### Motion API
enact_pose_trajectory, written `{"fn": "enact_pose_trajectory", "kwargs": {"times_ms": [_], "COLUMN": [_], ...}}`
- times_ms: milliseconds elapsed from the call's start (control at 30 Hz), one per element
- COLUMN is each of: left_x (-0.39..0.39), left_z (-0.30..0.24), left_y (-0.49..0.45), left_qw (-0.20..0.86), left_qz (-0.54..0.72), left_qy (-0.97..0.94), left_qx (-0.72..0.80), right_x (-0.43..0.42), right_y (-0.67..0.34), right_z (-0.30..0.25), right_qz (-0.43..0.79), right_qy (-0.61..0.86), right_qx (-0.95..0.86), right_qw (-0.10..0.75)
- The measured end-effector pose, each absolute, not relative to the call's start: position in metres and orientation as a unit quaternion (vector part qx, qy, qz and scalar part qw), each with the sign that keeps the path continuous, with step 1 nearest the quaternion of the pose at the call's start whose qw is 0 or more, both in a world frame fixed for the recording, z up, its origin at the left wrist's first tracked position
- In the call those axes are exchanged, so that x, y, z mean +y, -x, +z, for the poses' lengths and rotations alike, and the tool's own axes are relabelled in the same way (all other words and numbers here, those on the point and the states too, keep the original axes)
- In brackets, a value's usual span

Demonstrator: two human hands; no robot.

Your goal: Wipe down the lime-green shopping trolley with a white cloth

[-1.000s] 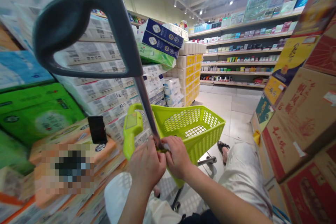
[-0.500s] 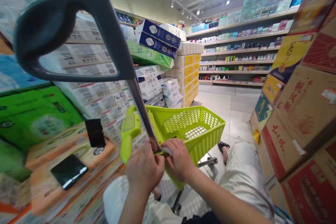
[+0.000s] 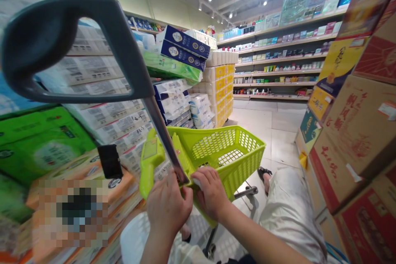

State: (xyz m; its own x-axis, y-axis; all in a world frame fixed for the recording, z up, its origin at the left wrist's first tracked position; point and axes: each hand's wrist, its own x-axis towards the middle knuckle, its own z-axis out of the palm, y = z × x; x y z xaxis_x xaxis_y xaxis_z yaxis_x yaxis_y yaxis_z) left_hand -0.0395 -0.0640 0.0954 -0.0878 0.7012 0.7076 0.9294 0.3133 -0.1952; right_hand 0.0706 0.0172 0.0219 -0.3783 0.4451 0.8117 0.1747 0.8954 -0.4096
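A lime-green rolling shopping basket (image 3: pixel 244 161) stands tilted between the person's legs. From its near end rises a metal pole (image 3: pixel 167 144), topped by a dark grey loop handle (image 3: pixel 123 49) close to the camera. My left hand (image 3: pixel 168 202) is closed at the foot of the pole, its fingertips against the metal and thumb bent inward. Beside it, my right hand (image 3: pixel 210 192) curls over the basket's near rim, with a small white piece (image 3: pixel 196 182) showing under its fingers; its kind is unclear. A second green grip (image 3: pixel 151 161) sticks out left of the pole.
A black phone-like object (image 3: pixel 109 161) and a pixelated dark item (image 3: pixel 78 208) lie on orange packs at left. Stacked tissue packs (image 3: pixel 173 99) rise behind. Cardboard cartons (image 3: pixel 355 128) line the right side. Product shelves (image 3: pixel 278 66) stand beyond the tiled floor (image 3: pixel 260 115).
The camera view has shifted slightly, so the handle and pole sit a little further left and lower. Both hands keep nearly the same place. The dark item on the orange pack is now pixelated.
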Motion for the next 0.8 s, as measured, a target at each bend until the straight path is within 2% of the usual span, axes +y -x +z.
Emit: {"fn": "enact_pose_trajectory", "kwargs": {"times_ms": [167, 400, 533, 800], "left_x": [-0.063, -0.065, -0.064, -0.062], "left_z": [0.094, 0.093, 0.093, 0.092], "left_y": [0.04, 0.041, 0.041, 0.041], "left_qw": [0.375, 0.368, 0.38, 0.395], "left_qz": [-0.147, -0.139, -0.14, -0.149], "left_qy": [0.562, 0.564, 0.563, 0.554], "left_qx": [-0.723, -0.726, -0.72, -0.717], "right_x": [0.02, 0.017, 0.023, 0.018], "right_y": [-0.072, -0.07, -0.075, -0.07], "right_z": [0.013, 0.016, 0.012, 0.023], "right_qz": [0.137, 0.135, 0.132, 0.142], "right_qy": [0.246, 0.189, 0.234, 0.18], "right_qx": [-0.79, -0.806, -0.785, -0.817], "right_qw": [0.545, 0.544, 0.558, 0.53]}}
